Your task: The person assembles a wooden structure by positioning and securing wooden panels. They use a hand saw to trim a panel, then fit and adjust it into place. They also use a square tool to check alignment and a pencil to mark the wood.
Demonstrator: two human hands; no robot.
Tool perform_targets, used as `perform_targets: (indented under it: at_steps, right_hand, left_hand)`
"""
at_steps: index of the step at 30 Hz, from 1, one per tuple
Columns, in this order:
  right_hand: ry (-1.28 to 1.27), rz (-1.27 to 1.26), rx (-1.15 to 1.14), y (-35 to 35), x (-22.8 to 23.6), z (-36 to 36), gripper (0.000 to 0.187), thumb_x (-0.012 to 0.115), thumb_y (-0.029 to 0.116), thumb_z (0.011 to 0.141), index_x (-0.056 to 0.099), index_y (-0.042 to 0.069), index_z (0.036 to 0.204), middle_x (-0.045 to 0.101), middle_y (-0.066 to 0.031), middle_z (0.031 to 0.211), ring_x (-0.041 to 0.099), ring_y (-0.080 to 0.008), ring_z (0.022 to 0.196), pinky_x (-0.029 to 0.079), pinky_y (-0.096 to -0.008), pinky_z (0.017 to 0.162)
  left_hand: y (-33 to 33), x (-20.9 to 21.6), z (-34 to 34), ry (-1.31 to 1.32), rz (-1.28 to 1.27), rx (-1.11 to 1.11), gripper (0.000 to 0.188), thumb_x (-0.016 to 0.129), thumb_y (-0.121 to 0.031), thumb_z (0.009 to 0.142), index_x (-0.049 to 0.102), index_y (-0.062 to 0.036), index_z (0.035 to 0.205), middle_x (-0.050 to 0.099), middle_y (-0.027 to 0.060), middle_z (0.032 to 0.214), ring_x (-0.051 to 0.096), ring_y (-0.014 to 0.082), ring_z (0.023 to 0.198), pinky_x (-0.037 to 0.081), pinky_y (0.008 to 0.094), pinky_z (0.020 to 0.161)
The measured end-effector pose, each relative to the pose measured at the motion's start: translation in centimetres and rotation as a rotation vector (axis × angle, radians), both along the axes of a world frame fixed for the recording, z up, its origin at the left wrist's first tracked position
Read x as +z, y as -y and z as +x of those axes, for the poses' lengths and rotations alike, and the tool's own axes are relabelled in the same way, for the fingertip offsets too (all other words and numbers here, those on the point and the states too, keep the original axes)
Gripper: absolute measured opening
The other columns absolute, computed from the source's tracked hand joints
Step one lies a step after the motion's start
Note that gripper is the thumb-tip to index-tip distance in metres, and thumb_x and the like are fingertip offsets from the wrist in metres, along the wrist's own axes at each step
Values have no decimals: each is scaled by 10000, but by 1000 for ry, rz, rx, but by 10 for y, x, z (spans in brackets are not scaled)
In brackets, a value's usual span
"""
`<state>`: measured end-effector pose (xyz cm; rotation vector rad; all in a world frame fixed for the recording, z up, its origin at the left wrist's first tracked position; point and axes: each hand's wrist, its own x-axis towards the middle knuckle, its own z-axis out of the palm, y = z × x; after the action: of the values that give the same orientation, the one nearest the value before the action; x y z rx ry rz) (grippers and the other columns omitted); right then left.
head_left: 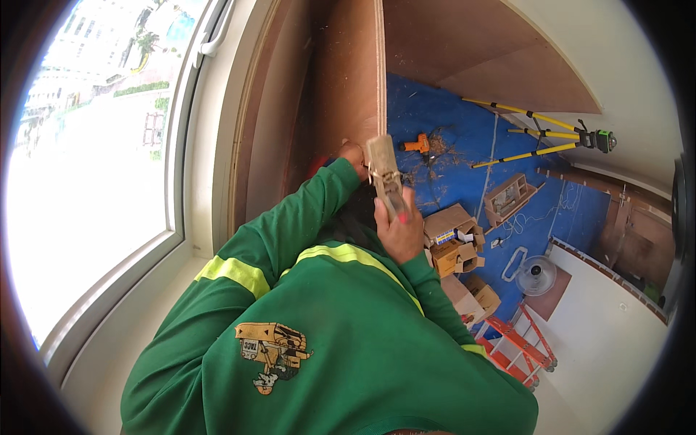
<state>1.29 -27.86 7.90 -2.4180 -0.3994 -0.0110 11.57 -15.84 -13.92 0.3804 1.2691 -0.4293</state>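
Note:
A wooden hand plane (384, 170) with pale shavings around its mouth lies along the edge of an upright plywood panel (348, 80). My right hand (402, 228) is closed round the rear end of the plane. On the panel's left side, my left hand (353, 156) grips the plywood close to the plane's front end; some of its fingers are hidden. Both arms wear green sleeves with yellow bands.
A window (109, 181) stands close at my left. On the blue floor covering (464, 174) are an orange cordless drill (417, 146) among shavings, cardboard boxes (453, 246), a yellow tripod (540, 116) with a laser level, a fan (536, 275) and a red stepladder (518, 351).

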Motion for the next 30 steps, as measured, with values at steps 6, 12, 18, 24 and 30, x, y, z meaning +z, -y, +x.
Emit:
perform_targets:
  at_steps: [6, 12, 18, 24, 30]
  right_hand:
    - [90, 62, 27, -29, -24, 108, 252, 619, 257, 1054, 687, 15, 1063, 628, -237, 1048, 690, -481, 886, 557, -565, 746]
    - [78, -29, -187, -68, -33, 199, 428, 643, 330, 1041, 556, -56, 1206, 695, -360, 864, 710, -501, 922, 573, -579, 757]
    - [-145, -52, -66, -11, 2, 27, 268, 632, 259, 1036, 661, 28, 1168, 607, -266, 1086, 677, -475, 943, 557, -554, 771]
    - [-11, 57, -125, -39, -30, 159, 403, 629, 348, 1036, 582, -43, 1119, 696, -335, 971, 705, -511, 938, 596, -560, 748]
    - [79, -18, -226, -82, -49, 279, 491, 546, 436, 1069, 666, -41, 1083, 693, -320, 992, 678, -543, 918, 544, -624, 813]
  left_hand:
    - [-2, -5, -2, 149, -96, 41, 620, 237, -560, 1154, 644, -113, 1290, 741, 117, 1226, 725, 288, 1088, 585, 523, 992]
    - [-10, -17, -1, 107, -85, 122, 475, 327, -536, 1150, 618, -193, 1302, 733, 62, 1243, 758, 232, 1029, 632, 506, 884]
    - [0, -10, 1, 108, -195, 54, 445, 284, -434, 1158, 609, -165, 1302, 744, 72, 1254, 767, 264, 1055, 646, 531, 871]
    - [3, 9, -8, 123, -116, 81, 444, 282, -436, 1159, 592, -172, 1337, 738, 75, 1217, 752, 285, 1043, 628, 544, 909]
    - [-2, 14, 0, -10, -23, 64, 479, 291, -515, 1162, 602, -182, 1309, 729, 60, 1229, 750, 261, 1048, 638, 545, 882]
